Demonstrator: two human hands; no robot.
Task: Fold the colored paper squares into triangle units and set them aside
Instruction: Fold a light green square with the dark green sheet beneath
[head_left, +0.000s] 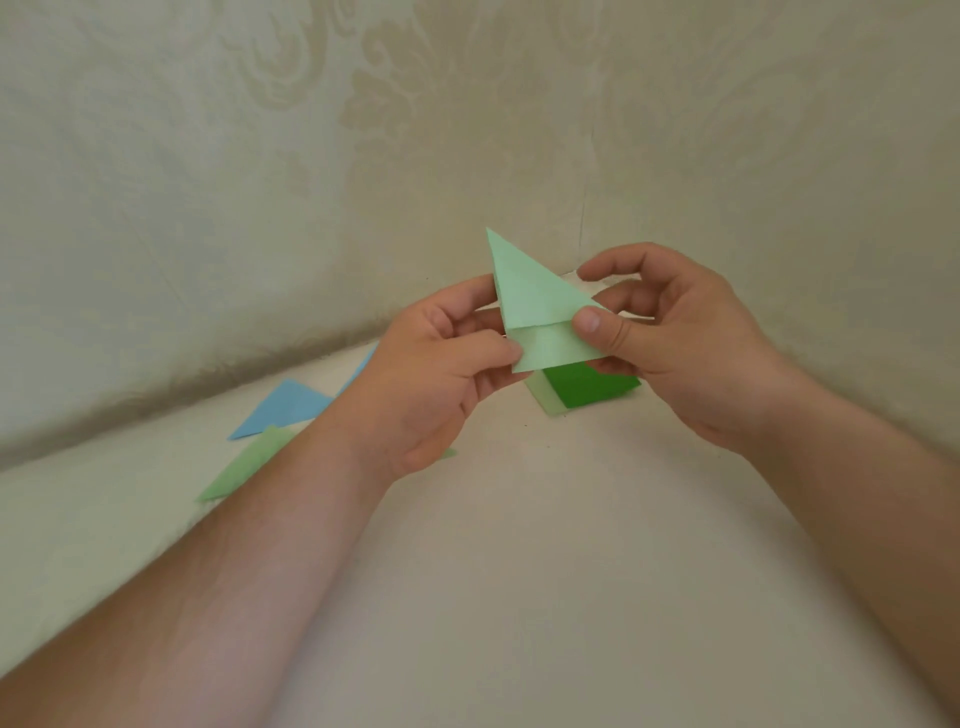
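A light green paper (530, 301), partly folded with a pointed flap standing up, is held in the air between both hands. My left hand (441, 374) pinches its lower left corner with thumb and fingers. My right hand (670, 338) pinches its right edge, thumb on the front. Under the hands a stack of paper squares (587, 389) lies on the surface, dark green on top and pale green below. To the left lie a folded blue triangle (285, 408) and a folded light green triangle (244, 465), partly hidden by my left forearm.
The work surface (545, 545) is covered in a cream cloth. A patterned cream fabric (260, 182) rises close behind and around it, forming a corner just beyond the stack.
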